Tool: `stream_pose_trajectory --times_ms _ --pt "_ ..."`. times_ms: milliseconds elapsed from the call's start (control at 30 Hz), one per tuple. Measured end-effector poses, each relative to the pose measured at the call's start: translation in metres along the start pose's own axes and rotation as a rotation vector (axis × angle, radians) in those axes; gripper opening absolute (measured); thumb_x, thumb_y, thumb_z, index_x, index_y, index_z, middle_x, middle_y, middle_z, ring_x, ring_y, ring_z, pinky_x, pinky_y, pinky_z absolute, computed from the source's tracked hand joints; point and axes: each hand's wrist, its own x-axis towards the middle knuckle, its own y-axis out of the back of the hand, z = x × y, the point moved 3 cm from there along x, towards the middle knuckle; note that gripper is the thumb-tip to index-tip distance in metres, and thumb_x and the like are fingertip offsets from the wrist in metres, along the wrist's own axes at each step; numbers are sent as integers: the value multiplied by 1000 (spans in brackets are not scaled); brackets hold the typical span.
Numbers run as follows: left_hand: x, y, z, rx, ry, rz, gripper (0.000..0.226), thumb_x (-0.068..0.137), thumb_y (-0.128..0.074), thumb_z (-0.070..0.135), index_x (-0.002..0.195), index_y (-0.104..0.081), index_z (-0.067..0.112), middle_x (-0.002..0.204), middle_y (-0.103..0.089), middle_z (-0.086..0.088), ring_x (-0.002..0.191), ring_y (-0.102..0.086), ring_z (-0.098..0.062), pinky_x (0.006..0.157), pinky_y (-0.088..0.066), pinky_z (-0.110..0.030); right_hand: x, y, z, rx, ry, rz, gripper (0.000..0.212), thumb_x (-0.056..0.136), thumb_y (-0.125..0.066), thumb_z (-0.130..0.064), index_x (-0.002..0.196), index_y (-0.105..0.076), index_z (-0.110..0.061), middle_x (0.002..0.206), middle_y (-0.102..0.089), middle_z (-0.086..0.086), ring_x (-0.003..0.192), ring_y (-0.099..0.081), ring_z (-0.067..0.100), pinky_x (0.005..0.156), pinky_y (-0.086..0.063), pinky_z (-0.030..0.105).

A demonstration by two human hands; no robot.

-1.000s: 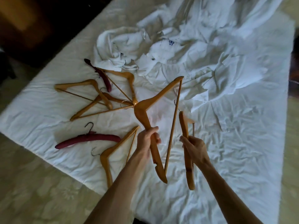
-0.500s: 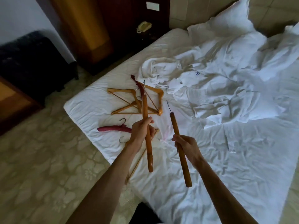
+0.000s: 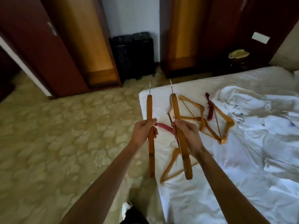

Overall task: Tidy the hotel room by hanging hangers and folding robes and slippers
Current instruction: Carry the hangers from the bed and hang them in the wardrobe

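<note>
Wooden hanger (image 3: 150,126) gripped by left hand (image 3: 142,132) fingers, another (image 3: 181,135) by right hand (image 3: 187,133)

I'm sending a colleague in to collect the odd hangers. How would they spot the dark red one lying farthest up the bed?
Start at the bed and its near left corner, where loose wooden hangers lie in a heap. At the heap's far edge, beside the crumpled white robes, lies the dark red padded hanger. Unlike the wooden triangular ones, it is one soft curved bar.

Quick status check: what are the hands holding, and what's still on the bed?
Left hand grips one wooden hanger; right hand grips another. More hangers and crumpled white robes lie on the bed. Path toward the wardrobes looks clear.
</note>
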Motion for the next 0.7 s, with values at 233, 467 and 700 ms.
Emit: stream_pose_trajectory --times_ms 233,467,700 --pt "23 168 36 -114 -92 182 28 99 -61 25 92 -70 -1 69 -68 -12 55 -61 -17 56 -53 -24 82 -178 -31 23 80 -205 58 86 -59 -53 93 -65 4 77 -63 14 68 -58 28 68 -50 34" --pt "72 330 72 -94 -125 246 32 96 -64 31 94 -70 0 71 -67 -15 57 -61 -19 60 -52 -27 156 -350 -53 -10 139 -272 53 93 -57 -52 91 -68 0 76 -59 13 69 -55 25 71 -47 39" --pt "135 439 87 -130 -117 276 38 94 -65 37 96 -71 0 71 -67 -13 57 -61 -18 62 -50 -25 226 -451 -57 -16 151 -329 50 88 -58 -55 87 -71 -7 73 -58 10 69 -53 25 71 -44 41"
